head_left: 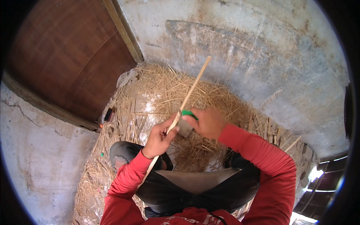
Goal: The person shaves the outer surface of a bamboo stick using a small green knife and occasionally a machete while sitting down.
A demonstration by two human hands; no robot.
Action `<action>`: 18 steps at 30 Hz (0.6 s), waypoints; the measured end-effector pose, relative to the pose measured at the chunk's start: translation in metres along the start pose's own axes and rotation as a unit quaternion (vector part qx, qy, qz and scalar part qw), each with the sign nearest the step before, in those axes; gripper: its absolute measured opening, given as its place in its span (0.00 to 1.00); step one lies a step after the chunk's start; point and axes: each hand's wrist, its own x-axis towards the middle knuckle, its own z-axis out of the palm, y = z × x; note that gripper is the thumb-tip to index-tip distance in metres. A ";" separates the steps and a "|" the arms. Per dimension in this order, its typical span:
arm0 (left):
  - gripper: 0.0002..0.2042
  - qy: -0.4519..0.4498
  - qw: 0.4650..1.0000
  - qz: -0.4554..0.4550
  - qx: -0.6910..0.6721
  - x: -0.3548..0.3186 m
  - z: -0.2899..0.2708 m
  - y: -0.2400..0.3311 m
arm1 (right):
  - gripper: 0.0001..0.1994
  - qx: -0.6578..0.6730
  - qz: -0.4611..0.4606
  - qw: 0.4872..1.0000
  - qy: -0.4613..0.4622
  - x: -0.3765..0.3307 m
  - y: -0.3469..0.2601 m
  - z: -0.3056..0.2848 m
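Over a floor with straw, holding a long pale strip, slanting from near left to far right, in the closed left hand. In the curled right hand, gripping a green tool beside it.

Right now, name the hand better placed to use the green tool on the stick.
Probably the right hand: it holds the green tool near the stick, which the left hand grips.
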 end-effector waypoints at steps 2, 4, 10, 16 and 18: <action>0.25 0.003 0.999 0.044 0.023 -0.002 -0.002 0.002 | 0.25 -0.013 0.045 0.999 0.027 0.013 0.006 -0.007; 0.24 -0.022 0.991 0.117 0.055 -0.012 0.000 -0.005 | 0.21 -0.061 0.053 0.981 0.174 0.037 0.078 -0.034; 0.24 -0.016 0.993 0.109 0.032 -0.033 0.004 -0.016 | 0.29 -0.014 0.169 0.898 0.407 0.015 0.163 -0.136; 0.25 -0.033 0.996 0.021 -0.080 -0.026 -0.002 0.021 | 0.22 0.249 0.153 0.919 0.267 0.010 0.077 -0.110; 0.26 -0.058 0.991 0.008 -0.119 -0.025 -0.005 0.024 | 0.17 0.314 0.101 0.913 0.238 0.011 0.054 -0.094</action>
